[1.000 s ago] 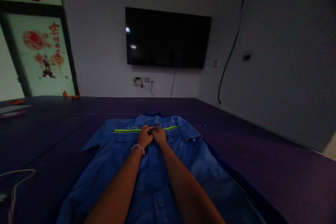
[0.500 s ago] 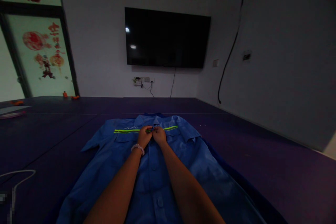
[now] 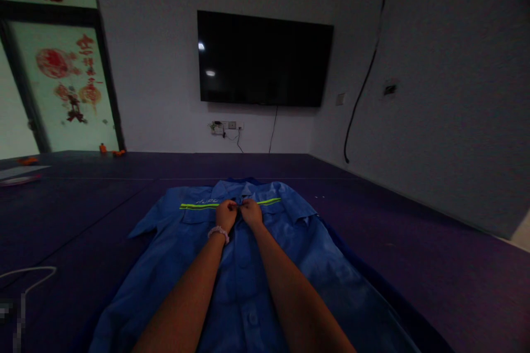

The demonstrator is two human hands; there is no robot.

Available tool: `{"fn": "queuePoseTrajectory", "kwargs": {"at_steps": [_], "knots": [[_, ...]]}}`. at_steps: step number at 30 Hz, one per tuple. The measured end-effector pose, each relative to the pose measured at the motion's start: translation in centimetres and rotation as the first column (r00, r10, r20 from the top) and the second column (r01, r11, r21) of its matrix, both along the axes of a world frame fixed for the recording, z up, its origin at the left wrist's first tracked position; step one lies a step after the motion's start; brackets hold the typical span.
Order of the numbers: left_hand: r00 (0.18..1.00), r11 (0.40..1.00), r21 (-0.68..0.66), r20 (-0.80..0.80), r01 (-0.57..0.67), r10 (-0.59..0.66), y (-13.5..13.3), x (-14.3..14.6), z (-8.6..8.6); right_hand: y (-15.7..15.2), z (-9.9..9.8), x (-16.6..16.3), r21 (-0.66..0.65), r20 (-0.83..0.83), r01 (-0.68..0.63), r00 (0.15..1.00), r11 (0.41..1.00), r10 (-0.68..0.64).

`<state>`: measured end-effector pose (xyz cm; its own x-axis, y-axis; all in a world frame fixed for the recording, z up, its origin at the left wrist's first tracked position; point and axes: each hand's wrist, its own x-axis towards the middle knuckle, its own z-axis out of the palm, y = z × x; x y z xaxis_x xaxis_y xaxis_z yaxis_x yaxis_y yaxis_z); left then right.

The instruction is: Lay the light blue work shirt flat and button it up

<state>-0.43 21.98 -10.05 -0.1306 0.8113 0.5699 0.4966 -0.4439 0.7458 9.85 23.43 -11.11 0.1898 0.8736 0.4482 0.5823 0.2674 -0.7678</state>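
A blue work shirt (image 3: 290,253) with a yellow-green reflective stripe (image 3: 199,206) across the chest lies flat, front up, on a dark purple surface (image 3: 414,231). My left hand (image 3: 226,215), with a pale bead bracelet at the wrist, and my right hand (image 3: 250,212) are side by side at the middle of the chest, on the stripe line. Both have their fingers curled in a pinch on the shirt's front placket. What lies between the fingertips is too small to make out. A button (image 3: 252,319) shows lower down on the placket.
A black wall-mounted screen (image 3: 265,58) hangs on the far wall above a power strip (image 3: 223,127) with cables. A glass door with red paper decorations (image 3: 62,77) is at the left. A white cable (image 3: 28,278) lies on the surface at the left edge.
Both hands have stayed at the chest of the shirt with only slight finger shifts. The left hand has drawn a little nearer to me.
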Motion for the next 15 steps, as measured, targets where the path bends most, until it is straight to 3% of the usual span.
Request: {"fn": "queuePoseTrajectory", "kwargs": {"at_steps": [15], "knots": [[0.999,1.000,0.016,-0.037,0.003,-0.003,-0.09,-0.03,0.12,0.06,0.26,-0.07,0.003,-0.034,0.000,0.999,1.000,0.000]]}}
